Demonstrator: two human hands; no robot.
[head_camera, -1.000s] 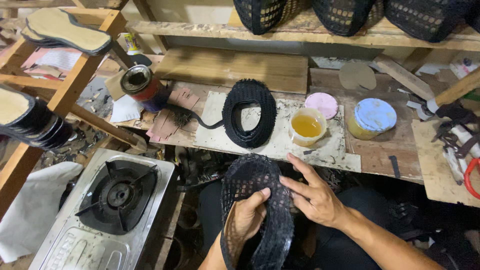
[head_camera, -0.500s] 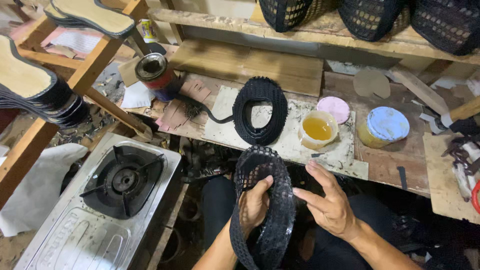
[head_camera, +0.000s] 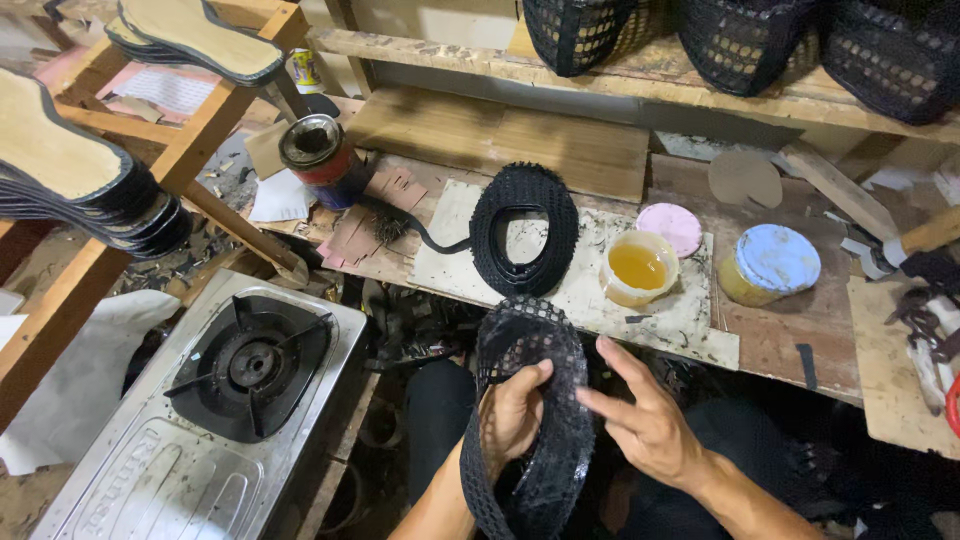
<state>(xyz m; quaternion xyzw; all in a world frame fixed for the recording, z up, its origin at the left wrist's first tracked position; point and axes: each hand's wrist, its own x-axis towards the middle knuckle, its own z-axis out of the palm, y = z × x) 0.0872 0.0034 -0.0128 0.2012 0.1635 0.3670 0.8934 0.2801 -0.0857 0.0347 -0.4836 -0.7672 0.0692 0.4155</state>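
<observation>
Since the black mesh shoe upper (head_camera: 530, 420) sits at six o'clock, light and floppy, we judge its rim the best hold; our left hand (head_camera: 515, 415) grips inside it, right hand (head_camera: 650, 425) spread against it.

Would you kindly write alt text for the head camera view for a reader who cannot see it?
A person's left hand grips a black mesh shoe upper from inside while the right hand touches its edge. Beyond lie a workbench with an open glue pot and a gas stove.
</observation>
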